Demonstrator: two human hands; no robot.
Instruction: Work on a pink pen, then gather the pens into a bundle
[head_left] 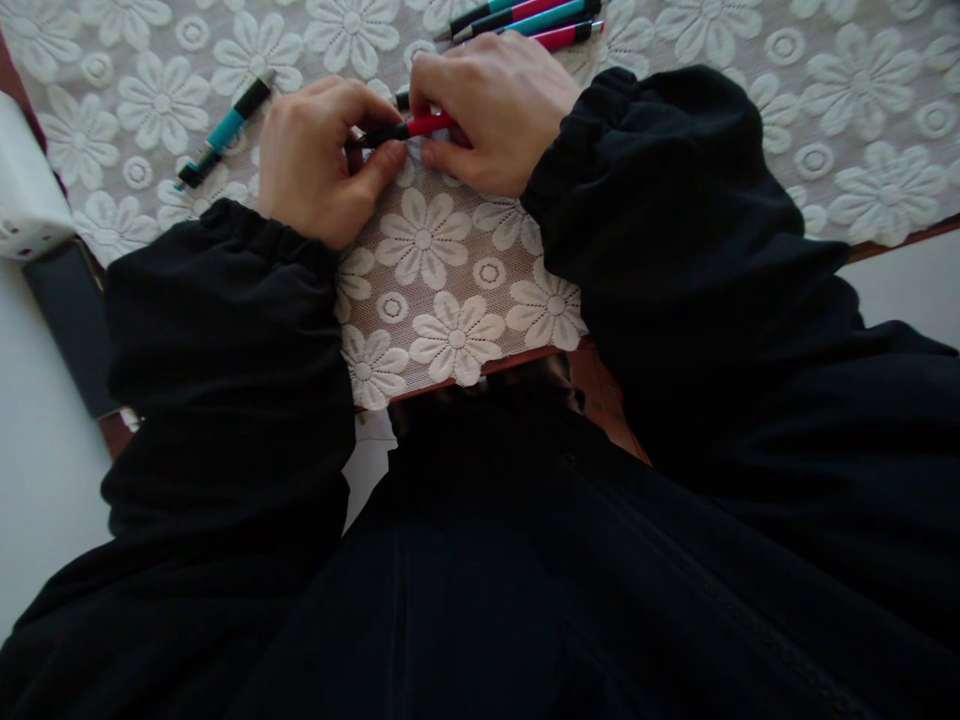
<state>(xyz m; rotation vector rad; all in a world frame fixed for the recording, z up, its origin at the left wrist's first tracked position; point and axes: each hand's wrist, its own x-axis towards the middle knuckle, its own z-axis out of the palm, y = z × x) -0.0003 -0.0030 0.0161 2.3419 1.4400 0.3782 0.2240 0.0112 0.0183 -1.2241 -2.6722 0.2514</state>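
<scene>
Both arms in black sleeves reach forward, elbows wide, wrists angled inward. Left hand point(319, 160) curls knuckles-up, thumb pressing against its fingertips in a pinch. Right hand point(491, 105) sits just right of it, a touch farther out, fingers bent down and closed, the two hands nearly touching.

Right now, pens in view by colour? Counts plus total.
Red pens: 3, one held by the left hand and right hand at, two in the top group
Teal pens: 3, one lone at left, two in the top group
Total: 6, though the top group is cut by the frame edge.
</scene>
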